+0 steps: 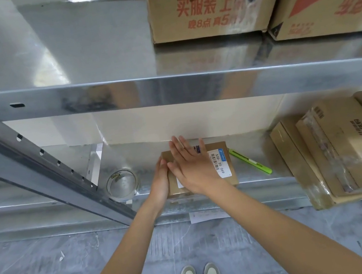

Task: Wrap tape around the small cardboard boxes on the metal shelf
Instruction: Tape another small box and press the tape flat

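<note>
Head view, the only one I have: the small box (pixel 216 169) lies flat on the lower shelf (pixel 209 200), close to its front lip, label (pixel 219 162) up. The right hand (pixel 193 167) lies palm-down across the box top, fingers straight and spread, tips reaching past the far edge; I read this as pressing, likely smoothing tape onto the cardboard, though I cannot make out any clear strip under the palm. The left hand (pixel 160 182) sits against the box's left side, fingers straight and together along the edge, thumb hidden (probably bracing so the box does not slide while the right pushes). Neither hand pinches anything that I can see. The tape roll (pixel 122 184) stands on the shelf just left of the box, apart from both hands, so it is parked within reach for the next pass. A green cutter (pixel 250 161) lies just right of the box, not touching it, also handy. Further right a stack of boxes (pixel 334 150) overhangs the lip; glossy film shows on them, so I judge them already wrapped. Big cartons (pixel 208 2) occupy the upper shelf.
</note>
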Demonstrator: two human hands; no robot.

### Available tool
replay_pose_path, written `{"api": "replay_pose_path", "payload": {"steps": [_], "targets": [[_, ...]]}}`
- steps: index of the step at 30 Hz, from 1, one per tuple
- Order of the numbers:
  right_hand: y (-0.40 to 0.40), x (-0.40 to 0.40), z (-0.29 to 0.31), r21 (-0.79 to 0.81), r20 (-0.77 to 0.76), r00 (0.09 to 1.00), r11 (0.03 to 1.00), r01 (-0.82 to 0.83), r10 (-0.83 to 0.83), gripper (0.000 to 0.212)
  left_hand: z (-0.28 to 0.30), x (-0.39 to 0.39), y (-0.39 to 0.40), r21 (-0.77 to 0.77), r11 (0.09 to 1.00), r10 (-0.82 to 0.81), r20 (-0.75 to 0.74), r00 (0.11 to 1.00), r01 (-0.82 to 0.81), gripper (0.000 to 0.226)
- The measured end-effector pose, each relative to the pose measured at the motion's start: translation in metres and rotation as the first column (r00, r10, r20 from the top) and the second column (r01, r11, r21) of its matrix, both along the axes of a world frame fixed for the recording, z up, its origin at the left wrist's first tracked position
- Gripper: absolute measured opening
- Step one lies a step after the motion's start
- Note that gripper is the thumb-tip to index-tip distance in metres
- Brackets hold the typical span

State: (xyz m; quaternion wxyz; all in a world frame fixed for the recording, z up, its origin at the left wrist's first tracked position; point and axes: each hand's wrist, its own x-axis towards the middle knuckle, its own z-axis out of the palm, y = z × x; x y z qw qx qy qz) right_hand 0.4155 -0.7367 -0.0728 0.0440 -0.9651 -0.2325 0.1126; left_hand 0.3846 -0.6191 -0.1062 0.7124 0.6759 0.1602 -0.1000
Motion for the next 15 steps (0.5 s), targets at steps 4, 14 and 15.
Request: {"api": "replay_pose_path", "payload": {"steps": [4,14,15], "targets": [[-0.012,-0.036,0.0,0.024,0.085,0.994,0.997,-0.068,0.066,0.06,-0.002,-0.005,-0.002,-0.018,0.999,0.035,-0.021,0.999,-0.036,0.042],[-0.031,-0.104,-0.005,0.085,0.195,0.975,0.989,-0.123,0.105,0.064,0.0,0.0,-0.001,-0.032,0.999,0.018,-0.092,0.996,-0.021,0.047],[-0.038,-0.099,-0.004,0.111,0.183,0.982,0.991,-0.076,0.055,0.067,0.001,0.0,-0.001,-0.035,0.999,0.016,-0.081,0.997,-0.019,0.048]]}}
